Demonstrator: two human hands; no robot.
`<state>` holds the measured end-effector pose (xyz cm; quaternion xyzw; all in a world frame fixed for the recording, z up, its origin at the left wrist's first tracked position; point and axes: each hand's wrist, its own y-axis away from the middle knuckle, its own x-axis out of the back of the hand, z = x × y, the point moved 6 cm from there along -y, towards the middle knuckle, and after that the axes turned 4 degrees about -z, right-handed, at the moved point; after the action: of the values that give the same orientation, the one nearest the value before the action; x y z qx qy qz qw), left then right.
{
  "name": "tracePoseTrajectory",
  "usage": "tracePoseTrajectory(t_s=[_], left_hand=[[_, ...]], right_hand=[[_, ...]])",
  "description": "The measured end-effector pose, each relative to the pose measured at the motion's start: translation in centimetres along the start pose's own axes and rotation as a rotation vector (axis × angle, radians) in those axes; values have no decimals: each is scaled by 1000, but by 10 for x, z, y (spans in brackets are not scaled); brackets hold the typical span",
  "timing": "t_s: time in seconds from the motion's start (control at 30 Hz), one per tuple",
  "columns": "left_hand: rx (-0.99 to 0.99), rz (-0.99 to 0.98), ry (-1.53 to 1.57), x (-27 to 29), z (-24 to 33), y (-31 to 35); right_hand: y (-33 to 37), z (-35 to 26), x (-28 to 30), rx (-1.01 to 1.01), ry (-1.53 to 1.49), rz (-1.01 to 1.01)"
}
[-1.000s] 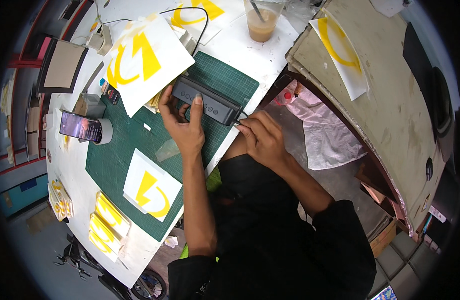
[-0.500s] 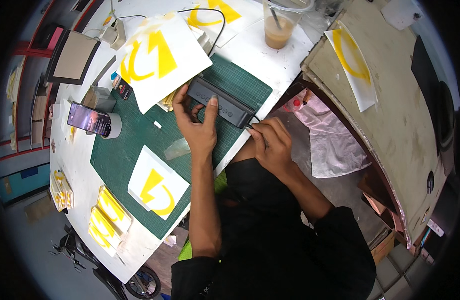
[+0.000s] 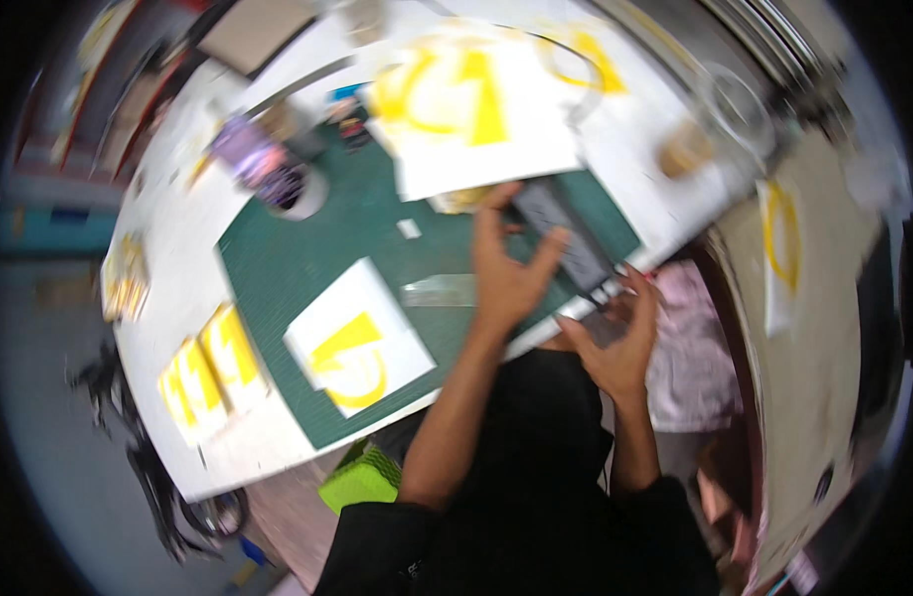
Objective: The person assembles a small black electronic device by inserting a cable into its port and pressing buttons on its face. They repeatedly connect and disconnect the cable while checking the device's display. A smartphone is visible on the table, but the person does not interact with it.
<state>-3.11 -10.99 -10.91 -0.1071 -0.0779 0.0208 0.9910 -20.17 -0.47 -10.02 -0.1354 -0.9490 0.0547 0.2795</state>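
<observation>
My left hand (image 3: 514, 280) holds a black bar-shaped speaker (image 3: 566, 238) with a row of buttons along its top. The thumb presses on the near side while the fingers curl round the far end. At the speaker's right end, my right hand (image 3: 623, 348) has thumb and fingers spread apart around the corner; blur hides whether they touch it. Small pale spots show at that end. Beneath lies a green cutting mat (image 3: 447, 348). A white sheet with a yellow stencilled shape (image 3: 362, 348) rests on the mat, left of my forearm.
White sheets with yellow print (image 3: 476, 149) are stacked beyond the speaker. A phone (image 3: 253, 159) leans on a round stand at left. A plastic cup with brown drink (image 3: 687, 149) stands at far right. Bundled yellow-and-white pieces (image 3: 208, 368) lie at the table's left edge.
The view has swung, shifting the scene and blurring it. My right hand has gone from pinching a thin dark cable near the speaker's end to spread fingers there. My left hand keeps its hold.
</observation>
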Motion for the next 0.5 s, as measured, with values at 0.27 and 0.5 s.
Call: tracePoseTrajectory(t_s=[0.27, 0.5], left_hand=[[-6, -19, 41, 1, 8, 0], [28, 38, 42, -10, 13, 18]], right_hand=[[-19, -4, -13, -63, 103, -92], [-2, 0, -6, -97, 10, -69]])
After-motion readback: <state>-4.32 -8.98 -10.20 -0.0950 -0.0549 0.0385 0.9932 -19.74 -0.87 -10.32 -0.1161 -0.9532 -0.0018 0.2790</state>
